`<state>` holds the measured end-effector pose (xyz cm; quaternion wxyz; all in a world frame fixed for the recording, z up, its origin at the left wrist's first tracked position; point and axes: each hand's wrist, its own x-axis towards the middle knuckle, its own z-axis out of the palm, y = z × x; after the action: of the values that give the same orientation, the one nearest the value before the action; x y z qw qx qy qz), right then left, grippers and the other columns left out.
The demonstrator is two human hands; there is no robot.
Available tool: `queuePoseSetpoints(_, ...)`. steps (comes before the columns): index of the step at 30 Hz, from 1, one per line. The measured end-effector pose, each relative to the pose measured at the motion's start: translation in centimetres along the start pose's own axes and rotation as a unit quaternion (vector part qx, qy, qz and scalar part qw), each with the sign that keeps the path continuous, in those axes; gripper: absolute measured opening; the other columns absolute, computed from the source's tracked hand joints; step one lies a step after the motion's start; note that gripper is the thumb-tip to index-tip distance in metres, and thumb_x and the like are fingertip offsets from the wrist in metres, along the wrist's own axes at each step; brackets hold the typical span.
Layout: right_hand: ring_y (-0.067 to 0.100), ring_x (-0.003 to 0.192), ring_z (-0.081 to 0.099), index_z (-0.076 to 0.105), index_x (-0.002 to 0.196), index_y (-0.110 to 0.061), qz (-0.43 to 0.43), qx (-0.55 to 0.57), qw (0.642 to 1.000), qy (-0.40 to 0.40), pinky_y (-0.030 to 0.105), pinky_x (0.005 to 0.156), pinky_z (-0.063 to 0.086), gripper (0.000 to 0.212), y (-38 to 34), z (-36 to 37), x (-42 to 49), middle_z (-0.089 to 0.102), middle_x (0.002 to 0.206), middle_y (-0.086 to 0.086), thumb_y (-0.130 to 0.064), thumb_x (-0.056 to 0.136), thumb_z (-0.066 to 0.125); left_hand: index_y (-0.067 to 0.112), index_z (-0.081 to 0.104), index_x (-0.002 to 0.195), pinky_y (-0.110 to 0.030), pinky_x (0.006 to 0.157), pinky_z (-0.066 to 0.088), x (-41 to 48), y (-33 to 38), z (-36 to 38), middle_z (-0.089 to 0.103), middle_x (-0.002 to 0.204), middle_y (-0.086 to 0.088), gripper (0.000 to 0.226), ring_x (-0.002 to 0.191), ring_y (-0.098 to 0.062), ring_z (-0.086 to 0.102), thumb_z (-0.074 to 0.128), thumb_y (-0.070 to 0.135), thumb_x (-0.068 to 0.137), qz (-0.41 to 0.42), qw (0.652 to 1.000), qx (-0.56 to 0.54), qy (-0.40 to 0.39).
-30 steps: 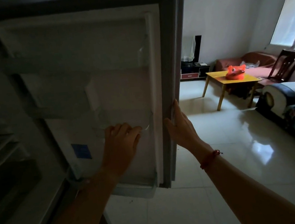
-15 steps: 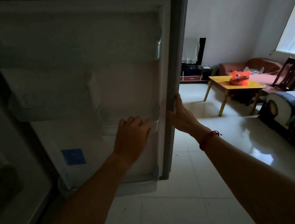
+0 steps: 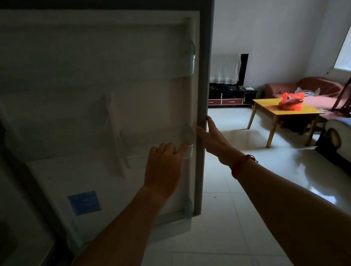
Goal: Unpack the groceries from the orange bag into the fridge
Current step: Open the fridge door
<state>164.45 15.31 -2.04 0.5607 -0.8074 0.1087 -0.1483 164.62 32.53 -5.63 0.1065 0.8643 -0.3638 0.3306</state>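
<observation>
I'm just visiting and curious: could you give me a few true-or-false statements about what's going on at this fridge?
1. The fridge door stands open. True.
2. The orange bag hangs from the right hand. False: it lies on the yellow table.
3. The right hand rests on the door's edge. True.
4. The left hand holds a bottle. False: it touches the door's inner side, holding nothing.
5. A red band circles the left wrist. False: it is on the right wrist.

Blue sticker on fridge door, print too blurred to read
</observation>
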Motion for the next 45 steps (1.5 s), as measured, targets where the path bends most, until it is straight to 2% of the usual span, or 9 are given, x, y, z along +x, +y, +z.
queuePoseSetpoints(3, 0.031, 0.130, 0.048, 0.023, 0.150, -0.025, 0.004, 0.011, 1.000, -0.001, 0.039, 0.095, 0.042, 0.051, 0.0, -0.2, 0.2, 0.044, 0.147, 0.007, -0.037, 0.104, 0.041, 0.016, 0.062, 0.127, -0.036, 0.070, 0.047, 0.1, -0.2, 0.5, 0.065, 0.084, -0.008, 0.056, 0.078, -0.025, 0.061, 0.071, 0.002, 0.073, 0.001, 1.000, 0.002, 0.004)
queuePoseSetpoints(7, 0.030, 0.132, 0.047, 0.023, 0.151, -0.024, 0.002, 0.011, 1.000, 0.007, 0.048, 0.109, 0.041, 0.059, -0.3, 0.1, 0.1, 0.042, 0.150, 0.006, -0.044, 0.100, 0.045, 0.015, 0.063, 0.127, -0.036, 0.073, 0.048, 0.0, -0.3, 0.3, 0.067, 0.089, -0.008, 0.051, 0.082, -0.024, 0.063, 0.073, 0.011, 0.077, 0.007, 1.000, -0.009, -0.006)
queuePoseSetpoints(11, 0.032, 0.132, 0.047, 0.021, 0.151, -0.023, 0.008, -0.011, 1.000, 0.000, 0.047, 0.109, 0.041, 0.064, -0.7, 0.2, -0.3, 0.042, 0.150, 0.007, -0.049, 0.099, 0.046, 0.014, 0.057, 0.132, -0.036, 0.082, 0.044, -0.1, -0.6, -0.1, 0.066, 0.105, -0.009, 0.053, 0.096, -0.026, 0.061, 0.070, 0.015, 0.081, 0.014, 0.999, -0.048, -0.020)
queuePoseSetpoints(18, 0.033, 0.121, 0.054, 0.021, 0.151, -0.021, 0.001, -0.090, 0.996, 0.021, 0.039, 0.095, 0.044, 0.063, -1.9, 0.3, -2.9, 0.048, 0.145, 0.010, -0.047, 0.100, 0.046, 0.011, 0.052, 0.135, -0.042, 0.097, 0.044, -1.4, -1.6, -2.6, 0.059, 0.126, -0.012, 0.058, 0.115, -0.029, 0.055, 0.070, 0.027, 0.082, 0.018, 0.999, -0.027, -0.029)
queuePoseSetpoints(24, 0.039, 0.107, 0.062, 0.016, 0.146, -0.041, -0.041, -0.171, 0.984, 0.009, 0.055, 0.085, 0.056, 0.107, -2.4, 1.7, -5.0, 0.052, 0.135, 0.016, -0.099, 0.057, 0.034, 0.009, 0.050, 0.137, -0.045, 0.097, 0.045, -3.7, -2.9, -7.2, 0.058, 0.128, -0.013, 0.061, 0.116, -0.033, 0.055, 0.052, 0.042, 0.086, -0.010, 1.000, -0.011, -0.019)
queuePoseSetpoints(26, 0.040, 0.115, 0.057, 0.011, 0.149, -0.040, -0.047, -0.201, 0.978, 0.019, 0.055, 0.090, 0.054, 0.103, -4.9, 2.7, -8.0, 0.046, 0.141, 0.019, -0.093, 0.066, 0.040, 0.009, 0.048, 0.139, -0.045, 0.097, 0.044, -5.2, -3.6, -8.9, 0.057, 0.130, -0.014, 0.066, 0.118, -0.033, 0.054, 0.040, 0.048, 0.087, -0.031, 0.999, -0.008, -0.029)
queuePoseSetpoints(29, 0.042, 0.134, 0.039, 0.007, 0.154, -0.033, -0.083, -0.255, 0.963, 0.036, 0.057, 0.104, 0.042, 0.083, -6.9, 4.2, -11.2, 0.028, 0.153, 0.019, -0.066, 0.089, 0.049, 0.009, 0.047, 0.141, -0.047, 0.101, 0.042, -7.6, -4.5, -11.5, 0.055, 0.135, -0.015, 0.069, 0.122, -0.034, 0.052, 0.036, 0.052, 0.089, -0.053, 0.998, -0.002, -0.028)
queuePoseSetpoints(36, 0.039, 0.143, 0.025, 0.002, 0.150, -0.044, -0.166, -0.302, 0.939, -0.010, 0.063, 0.109, 0.033, 0.080, -9.9, 9.8, -17.0, 0.015, 0.160, 0.011, -0.072, 0.087, 0.042, 0.009, 0.049, 0.137, -0.047, 0.099, 0.043, -13.3, -7.5, -18.8, 0.054, 0.135, -0.015, 0.070, 0.122, -0.036, 0.050, 0.042, 0.057, 0.088, -0.105, 0.993, 0.046, -0.011)
queuePoseSetpoints(45, 0.029, 0.145, 0.019, 0.011, 0.152, -0.042, -0.252, -0.313, 0.914, -0.047, 0.050, 0.113, 0.024, 0.074, -13.8, 15.7, -23.9, 0.013, 0.161, 0.008, -0.068, 0.090, 0.042, 0.010, 0.046, 0.140, -0.054, 0.106, 0.038, -21.4, -10.4, -28.1, 0.047, 0.141, -0.021, 0.084, 0.131, -0.041, 0.043, 0.032, 0.072, 0.085, -0.225, 0.968, 0.115, -0.006)
